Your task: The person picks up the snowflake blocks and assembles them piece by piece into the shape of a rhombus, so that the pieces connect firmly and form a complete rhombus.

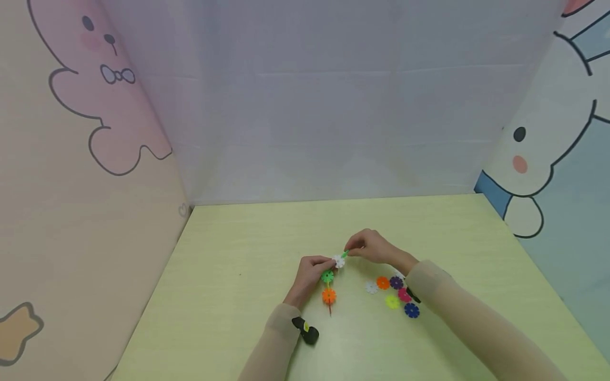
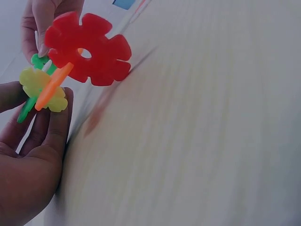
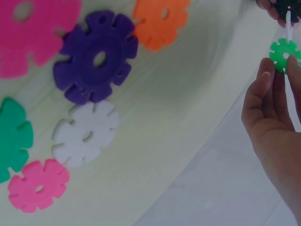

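Observation:
A chain of slotted plastic snowflake discs hangs together between the two hands. My left hand (image 1: 308, 276) pinches the chain near a white disc (image 1: 339, 261). Below those fingers trail a green disc (image 1: 327, 276), an orange disc (image 1: 329, 296) and, at the end, a red disc (image 2: 106, 42). A yellow disc (image 2: 35, 81) shows close to the left thumb in the left wrist view. With thumb and fingertips, my right hand (image 1: 374, 247) pinches a bright green disc (image 3: 278, 55) at the chain's upper end; it meets the white disc, seen edge-on. How deep the slots engage, I cannot tell.
Loose discs lie on the pale table (image 1: 229, 296) by the right forearm, among them an orange disc (image 1: 383, 283), a purple disc (image 3: 96, 59), a white disc (image 3: 87, 134) and a yellow disc (image 1: 393, 302). Curtain-like walls (image 1: 333, 132) stand behind and at both sides.

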`<act>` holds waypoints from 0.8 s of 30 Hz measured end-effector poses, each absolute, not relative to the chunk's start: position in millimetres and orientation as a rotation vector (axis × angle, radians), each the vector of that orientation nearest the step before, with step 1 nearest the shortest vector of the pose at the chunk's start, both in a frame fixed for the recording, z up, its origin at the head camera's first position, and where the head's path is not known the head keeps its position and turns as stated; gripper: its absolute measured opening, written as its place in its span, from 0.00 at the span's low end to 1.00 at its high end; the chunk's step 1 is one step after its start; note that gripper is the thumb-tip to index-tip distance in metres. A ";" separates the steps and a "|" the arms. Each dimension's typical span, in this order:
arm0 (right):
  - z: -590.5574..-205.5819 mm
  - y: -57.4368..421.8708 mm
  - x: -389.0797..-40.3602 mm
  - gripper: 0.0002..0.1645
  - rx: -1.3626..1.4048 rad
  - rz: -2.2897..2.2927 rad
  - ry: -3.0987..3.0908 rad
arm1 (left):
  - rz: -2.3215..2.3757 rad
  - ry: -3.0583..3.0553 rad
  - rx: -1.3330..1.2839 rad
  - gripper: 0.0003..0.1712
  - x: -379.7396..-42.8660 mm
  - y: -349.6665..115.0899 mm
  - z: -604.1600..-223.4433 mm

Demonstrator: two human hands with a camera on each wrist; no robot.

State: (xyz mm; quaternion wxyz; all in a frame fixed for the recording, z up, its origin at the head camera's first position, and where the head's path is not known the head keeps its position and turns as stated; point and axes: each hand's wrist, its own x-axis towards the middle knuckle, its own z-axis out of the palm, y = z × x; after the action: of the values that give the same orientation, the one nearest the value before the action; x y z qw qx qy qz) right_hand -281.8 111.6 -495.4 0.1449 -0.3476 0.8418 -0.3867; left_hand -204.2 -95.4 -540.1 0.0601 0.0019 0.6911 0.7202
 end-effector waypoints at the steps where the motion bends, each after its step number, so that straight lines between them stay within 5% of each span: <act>1: -495.6 111.3 -281.9 0.04 -0.999 -1.116 2.426 | 2.177 2.090 0.002 0.10 -204.0 -95.4 -539.8; 24: -509.6 110.4 -283.6 0.02 -0.977 -1.193 2.442 | 2.144 2.092 -0.038 0.11 -217.9 -97.9 -573.1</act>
State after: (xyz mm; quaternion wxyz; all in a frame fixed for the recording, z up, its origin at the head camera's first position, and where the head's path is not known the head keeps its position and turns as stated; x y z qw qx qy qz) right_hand -283.6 110.4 -509.6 0.1266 -0.3355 0.8388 -0.4097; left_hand -217.9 -97.9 -573.1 0.0727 -0.0127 0.6964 0.7138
